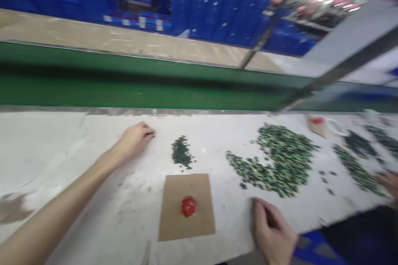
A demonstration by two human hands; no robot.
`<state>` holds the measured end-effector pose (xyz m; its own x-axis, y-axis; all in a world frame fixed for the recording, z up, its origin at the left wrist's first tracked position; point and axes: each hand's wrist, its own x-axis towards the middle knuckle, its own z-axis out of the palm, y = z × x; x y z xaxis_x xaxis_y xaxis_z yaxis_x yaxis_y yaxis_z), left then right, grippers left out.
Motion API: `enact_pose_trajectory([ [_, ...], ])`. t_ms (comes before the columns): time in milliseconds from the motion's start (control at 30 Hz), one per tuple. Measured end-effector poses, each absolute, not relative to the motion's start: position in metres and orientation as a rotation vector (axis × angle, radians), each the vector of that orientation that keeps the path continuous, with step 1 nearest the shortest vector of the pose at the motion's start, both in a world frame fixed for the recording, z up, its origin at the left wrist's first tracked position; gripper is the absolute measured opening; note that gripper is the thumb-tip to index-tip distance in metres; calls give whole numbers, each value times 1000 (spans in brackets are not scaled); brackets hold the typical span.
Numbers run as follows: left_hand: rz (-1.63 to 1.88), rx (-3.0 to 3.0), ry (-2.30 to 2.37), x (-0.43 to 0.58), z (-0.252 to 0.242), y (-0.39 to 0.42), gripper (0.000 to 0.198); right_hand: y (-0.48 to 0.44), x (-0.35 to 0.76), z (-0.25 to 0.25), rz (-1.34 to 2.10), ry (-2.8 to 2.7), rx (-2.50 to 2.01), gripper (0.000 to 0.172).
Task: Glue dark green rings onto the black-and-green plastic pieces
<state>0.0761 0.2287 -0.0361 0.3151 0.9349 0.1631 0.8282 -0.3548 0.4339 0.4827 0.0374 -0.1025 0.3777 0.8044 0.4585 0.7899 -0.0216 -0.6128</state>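
Left fingers (pixel 145 131) are pressing together, can't tell right fingers (pixel 260 217); one card (pixel 174 219), one red blob (pixel 189 206), one dark pile (pixel 181 152) lying between.

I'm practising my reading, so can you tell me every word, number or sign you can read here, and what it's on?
None: no word, number, brand or sign can be read.
White patches on the blue bins: maybe labels, too small and blurred to read.
Brown square under the red blob: no writing shows.
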Motion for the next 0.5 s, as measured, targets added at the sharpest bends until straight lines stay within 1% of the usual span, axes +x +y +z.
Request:
enact_pose_trajectory([
  [133, 816, 2419, 1587, 46, -64, 236, 54, 44, 479, -112, -77, -1452, -1737, 46],
  [200, 842, 2447, 1629, 50, -67, 235, 55, 50, 477, -113, -101, -1450, -1709, 43],
  [300, 782, 2444, 1750, 60, -61, 221, 45, 54, 477, -112, -93, -1440, -1665, 38],
  [333, 768, 2433, 1795, 62, -57, 214, 46, 52, 478, -113, -81, -1435, -1650, 37],
  [400, 780, 2401, 1877, 66, -52, 197, 55, 37, 479, -114, -60, -1401, -1621, 37],
  [467, 815, 2367, 1929, 71, -48, 173, 63, 7, 479, -116, -54, -1324, -1618, 37],
  [500, 818, 2353, 1935, 74, -46, 159, 63, -13, 478, -117, -62, -1261, -1644, 35],
])
